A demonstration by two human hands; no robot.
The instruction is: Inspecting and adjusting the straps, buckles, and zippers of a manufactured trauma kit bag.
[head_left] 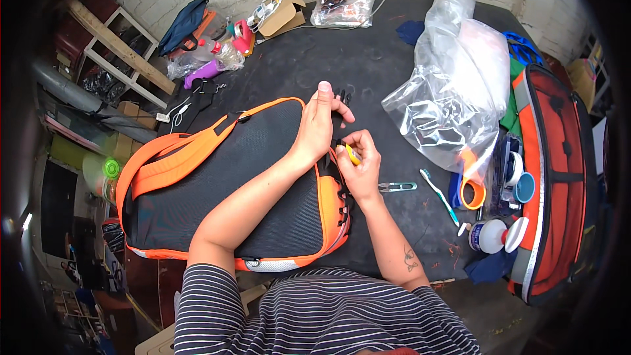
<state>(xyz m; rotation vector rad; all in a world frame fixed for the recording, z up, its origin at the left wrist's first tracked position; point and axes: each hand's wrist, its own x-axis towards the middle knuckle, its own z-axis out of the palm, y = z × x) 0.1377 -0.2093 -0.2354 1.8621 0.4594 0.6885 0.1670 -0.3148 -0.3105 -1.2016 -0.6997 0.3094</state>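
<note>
An orange and black backpack (256, 177) lies on the dark table with its padded back panel up and its orange shoulder straps at the left. My left hand (320, 125) rests at the pack's right edge, thumb stretched out and fingers apart, beside some black strap ends. Just to the right, my right hand (360, 165) is closed around a small yellow lighter-like object (353, 154), held close to a black strap piece at the pack's side. The fingers partly cover that object. Thread snips (397, 187) and a green and white toothbrush (440, 198) lie right of my right hand.
A second orange and black bag (555, 177) stands at the right edge. Near it are clear plastic sheeting (447, 92), an orange tape roll (472, 194) and a white bottle (488, 235). At the back sit a cardboard box (282, 13) and a purple bottle (202, 73).
</note>
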